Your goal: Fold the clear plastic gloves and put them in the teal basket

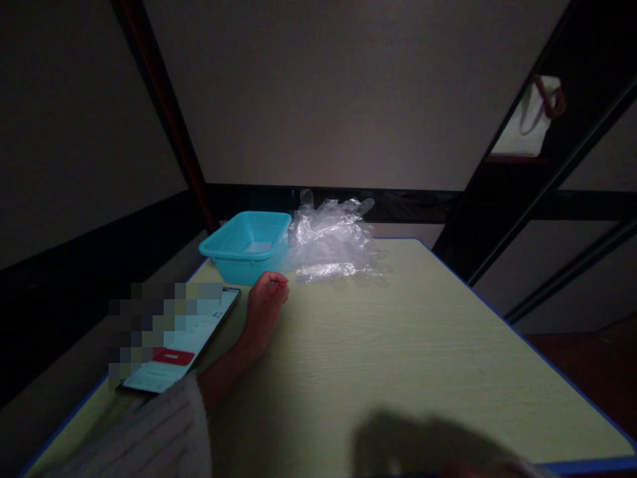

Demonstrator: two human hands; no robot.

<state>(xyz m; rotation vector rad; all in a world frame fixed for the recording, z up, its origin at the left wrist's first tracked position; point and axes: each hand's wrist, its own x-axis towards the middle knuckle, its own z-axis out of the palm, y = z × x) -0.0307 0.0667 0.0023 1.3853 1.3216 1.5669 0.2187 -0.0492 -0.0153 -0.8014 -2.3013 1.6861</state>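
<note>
My left hand (pixel 266 305) rests on the table with its fingers curled in, and nothing shows between them. Just beyond its fingertips lies a pile of clear, crinkled plastic gloves (pixel 333 242), apart from the hand. A turquoise plastic basin (pixel 233 255) stands behind the hand to the left, touching or nearly touching the gloves. Left of my wrist is a large phone or tablet (pixel 196 338) with a lit screen, partly blurred out. At the bottom edge, a dim, smeared sliver looks like my right hand (pixel 462 469); its fingers cannot be made out.
The pale wood-grain table (pixel 398 345) has a blue edge strip. A grey wall panel (pixel 323 93) rises behind it, with another panel close on the left. At the upper right, a white bag (pixel 527 123) with brown handles sits on a dark shelf.
</note>
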